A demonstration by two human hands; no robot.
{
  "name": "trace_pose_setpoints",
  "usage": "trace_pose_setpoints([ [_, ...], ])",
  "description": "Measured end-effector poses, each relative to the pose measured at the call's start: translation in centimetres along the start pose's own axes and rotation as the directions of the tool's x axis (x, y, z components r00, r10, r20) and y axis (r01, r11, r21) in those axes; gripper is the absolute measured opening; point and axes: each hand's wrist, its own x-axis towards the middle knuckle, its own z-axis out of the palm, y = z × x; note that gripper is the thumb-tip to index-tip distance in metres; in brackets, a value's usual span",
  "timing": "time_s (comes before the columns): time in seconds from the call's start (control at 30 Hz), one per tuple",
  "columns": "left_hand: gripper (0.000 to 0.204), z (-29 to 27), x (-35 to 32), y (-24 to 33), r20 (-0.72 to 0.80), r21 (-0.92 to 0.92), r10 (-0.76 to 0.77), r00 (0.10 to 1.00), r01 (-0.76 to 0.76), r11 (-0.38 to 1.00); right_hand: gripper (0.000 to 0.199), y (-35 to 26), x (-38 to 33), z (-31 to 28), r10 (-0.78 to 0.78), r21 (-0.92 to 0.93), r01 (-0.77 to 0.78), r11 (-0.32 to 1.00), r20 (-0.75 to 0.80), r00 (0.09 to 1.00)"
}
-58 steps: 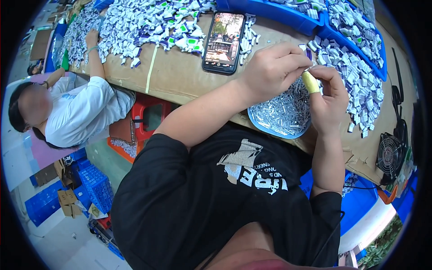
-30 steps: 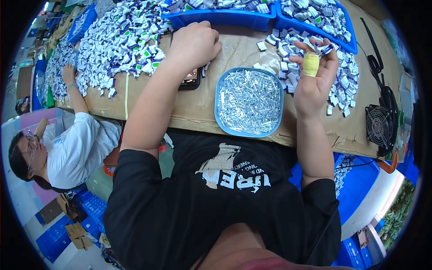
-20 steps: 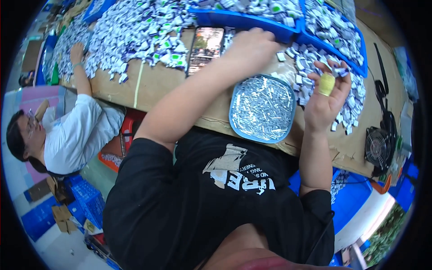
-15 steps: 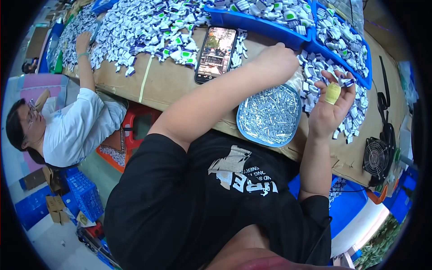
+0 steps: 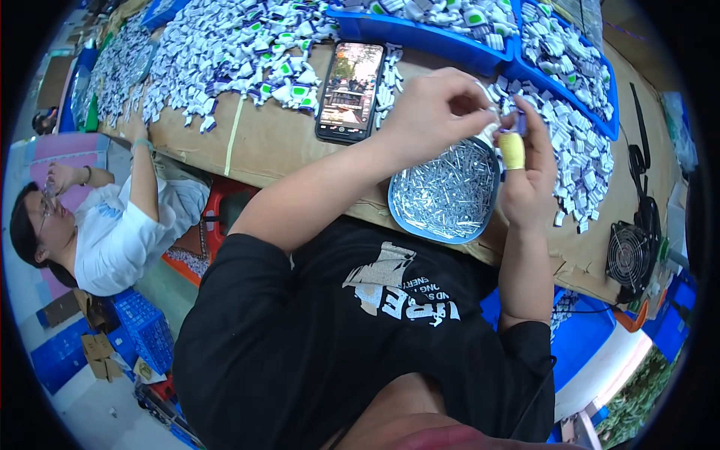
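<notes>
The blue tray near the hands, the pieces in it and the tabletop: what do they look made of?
Blue tray: likely plastic, with a smooth, even-coloured rim. The small pieces in it: probably metal, silvery and glinting, too small to tell their kind. Tabletop: seems covered in brown cardboard or paper, matte, with a taped seam. The right hand wears a yellow thumb wrap, possibly tape or rubber.

The light is bright and even, like daylight, and it falls softly on the bench. Shadows are faint; a soft dark patch lies under the bench edge. The phone screen glows. The silver bits in the tray sparkle a little. The picture is round, with a black rim all about it. Straight edges bend near the rim. The middle is sharp. The bottom is blurry and pinkish. The far corners look smeared and squashed.
</notes>
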Motion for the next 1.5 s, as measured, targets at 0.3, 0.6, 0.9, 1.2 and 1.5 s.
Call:
trace_pose_setpoints([
  [0.3, 0.016, -0.5, -2.2, -0.7, -0.054, -0.321, 0.018, 0.998, -0.035, 0.946, 0.036, 0.3, -0.2, 0.7, 0.065, 0.215, -0.114, 0.97, 0.222, 0.973],
  [0.6, 0.017, -1.1, -2.2, -1.0, 0.055, -0.295, 0.011, 0.998, 0.006, 0.955, 0.036, 0.4, -0.2, 0.3, 0.07, 0.189, -0.12, 0.975, 0.253, 0.965],
  [0.9, 0.015, -0.5, -2.5, 0.0, -0.015, 0.081, 0.108, 0.994, -0.107, 0.991, 0.05, 0.7, -0.6, 0.2, 0.047, 0.105, -0.072, 0.992, 0.219, 0.975],
  [1.2, 0.018, -0.7, -2.4, -1.0, 0.075, -0.172, 0.034, 0.997, -0.021, 0.985, 0.038, 0.4, -0.5, 0.7, 0.075, 0.073, -0.09, 0.993, 0.185, 0.98],
  [1.5, 0.027, -0.8, -1.7, -1.2, -0.116, -0.361, -0.027, 0.993, -0.017, 0.932, 0.035, 0.7, -0.3, 0.7, 0.093, 0.201, -0.14, 0.97, 0.225, 0.97],
])
